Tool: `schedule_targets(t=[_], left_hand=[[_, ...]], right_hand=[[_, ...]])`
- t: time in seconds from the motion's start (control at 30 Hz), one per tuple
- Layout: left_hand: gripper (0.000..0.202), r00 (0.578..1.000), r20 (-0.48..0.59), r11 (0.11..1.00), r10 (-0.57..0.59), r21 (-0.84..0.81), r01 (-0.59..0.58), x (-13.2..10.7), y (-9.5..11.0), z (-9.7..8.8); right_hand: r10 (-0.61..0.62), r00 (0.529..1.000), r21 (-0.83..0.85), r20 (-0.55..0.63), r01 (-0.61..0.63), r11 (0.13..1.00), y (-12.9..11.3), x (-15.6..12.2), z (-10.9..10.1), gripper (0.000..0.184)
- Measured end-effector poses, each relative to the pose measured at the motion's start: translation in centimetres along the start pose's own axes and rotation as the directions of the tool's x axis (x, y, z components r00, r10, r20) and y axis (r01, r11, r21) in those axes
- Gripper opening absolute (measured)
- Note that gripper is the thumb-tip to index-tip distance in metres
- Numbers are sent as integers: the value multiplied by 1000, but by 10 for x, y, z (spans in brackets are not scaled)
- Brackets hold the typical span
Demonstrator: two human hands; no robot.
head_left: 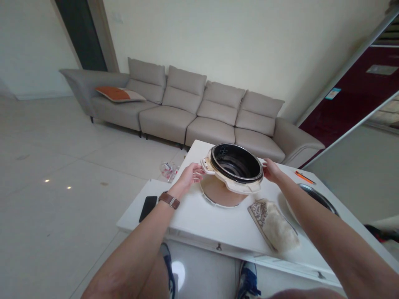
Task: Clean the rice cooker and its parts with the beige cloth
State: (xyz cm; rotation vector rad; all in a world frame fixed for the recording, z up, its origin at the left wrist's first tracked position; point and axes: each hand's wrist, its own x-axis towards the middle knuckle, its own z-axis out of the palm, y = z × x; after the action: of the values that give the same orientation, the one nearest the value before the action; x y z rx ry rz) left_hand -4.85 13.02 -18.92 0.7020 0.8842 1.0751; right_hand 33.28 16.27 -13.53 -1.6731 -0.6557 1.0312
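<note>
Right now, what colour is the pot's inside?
The inside of the pot is black, best seen in the head view.

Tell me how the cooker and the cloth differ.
The cooker is round, with a dark interior; the cloth is elongated, with a patterned end. The cooker has the left hand and right hand at its sides; the cloth lies untouched. Both show cream colouring.
</note>
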Motion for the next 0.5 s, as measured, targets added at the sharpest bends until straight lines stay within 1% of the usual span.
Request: schedule_targets(t=[0.07,0.13,0.17,0.23,0.27,0.33,0.4,0.43,0.5], left_hand=[[19,1000,19,995,14,-103,-12,6,5,-3],[17,999,41,980,24,-201,-15,12,7,-4],[18,999,36,975,36,-220,-27,15,6,-5],[21,997,-17,977,79,-197,-80,22,0,-4],[22,994,-46,980,101,-167,-108,27,-4,-4],[23,989,-79,987,123,-97,-130,37,-13,-2],[22,989,-90,991,120,-47,-124,47,-23,0],[21,987,-101,991,123,-32,-127,52,-28,2],[19,982,-124,989,146,-16,-149,59,-34,4]], right_hand=[[15,999,-2,-31,-15,1000,12,-6,-8,18],[29,998,-4,-48,-30,1000,29,-18,-18,21],[34,998,2,-48,-34,999,39,-26,-23,21],[47,998,20,-37,-46,999,61,-45,-29,19],[53,998,59,-18,-52,997,73,-56,-31,16],[56,998,114,4,-57,992,94,-77,-29,9],[-4,997,135,80,-7,991,110,-96,-23,9],[-43,995,148,92,29,989,115,-104,-20,10],[-101,993,165,64,89,982,120,-116,-12,11]])
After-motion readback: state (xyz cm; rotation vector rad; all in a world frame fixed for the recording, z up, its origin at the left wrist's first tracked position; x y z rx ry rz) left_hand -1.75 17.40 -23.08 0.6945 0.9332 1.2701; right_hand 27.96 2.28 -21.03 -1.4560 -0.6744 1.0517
